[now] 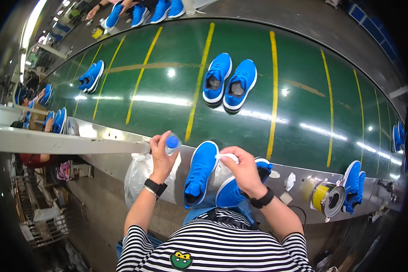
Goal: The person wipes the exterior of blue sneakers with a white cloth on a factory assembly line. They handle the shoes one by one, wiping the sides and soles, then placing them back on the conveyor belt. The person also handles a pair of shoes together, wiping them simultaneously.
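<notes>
My left hand is closed round a small clear bottle with a blue cap, held above the near edge of the belt. Between my hands a blue sneaker with a white sole lies on the metal ledge, toe pointing away from me. My right hand pinches a white cloth beside that shoe's toe; I cannot tell whether the cloth touches it. Under my right hand rests a second blue sneaker, partly hidden by the hand and wrist.
A green belt with yellow cross lines runs ahead, carrying a pair of blue sneakers. On the right ledge are a yellow-labelled tin, more sneakers and crumpled white paper. A white bar extends from the left. Other people work across and leftward.
</notes>
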Available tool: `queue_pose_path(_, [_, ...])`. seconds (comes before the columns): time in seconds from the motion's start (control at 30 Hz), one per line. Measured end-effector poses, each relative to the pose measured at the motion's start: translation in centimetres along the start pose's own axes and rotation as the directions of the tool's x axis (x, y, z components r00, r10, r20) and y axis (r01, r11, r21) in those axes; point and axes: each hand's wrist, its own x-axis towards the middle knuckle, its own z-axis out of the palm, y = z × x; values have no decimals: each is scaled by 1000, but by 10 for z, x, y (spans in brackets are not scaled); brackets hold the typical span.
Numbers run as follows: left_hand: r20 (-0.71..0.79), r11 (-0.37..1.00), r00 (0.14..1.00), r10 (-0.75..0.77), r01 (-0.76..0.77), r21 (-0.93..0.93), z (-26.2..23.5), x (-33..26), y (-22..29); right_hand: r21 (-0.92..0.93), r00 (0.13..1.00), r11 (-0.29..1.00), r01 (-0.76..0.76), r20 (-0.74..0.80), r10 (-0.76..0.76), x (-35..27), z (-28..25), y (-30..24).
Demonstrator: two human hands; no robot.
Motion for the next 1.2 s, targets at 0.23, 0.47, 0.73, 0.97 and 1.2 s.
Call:
queue_pose_path(0.23, [126,895,905,405,-421,149,-4,44,67,143,992,986,91,-102,-77,19,18,4])
queue_pose_path(0.47, [205,739,801,562,-598,310,-7,52,84,143,992,988,64,-118,-47,18,9,13])
queue_pose_path(0.73, [227,619,741,632,-659,427,-16,56,93,308,994,951,-15,-102,49,19,11,16])
queue_pose_path(0.97, [260,556,713,651,-682,475,-21,56,90,424,994,903,-70,-46,99,21,13,23])
queue_pose_path(1.2, [223,585,744,630,-644,493,-23,50,85,468,994,880,-88,-17,109,23,21,23])
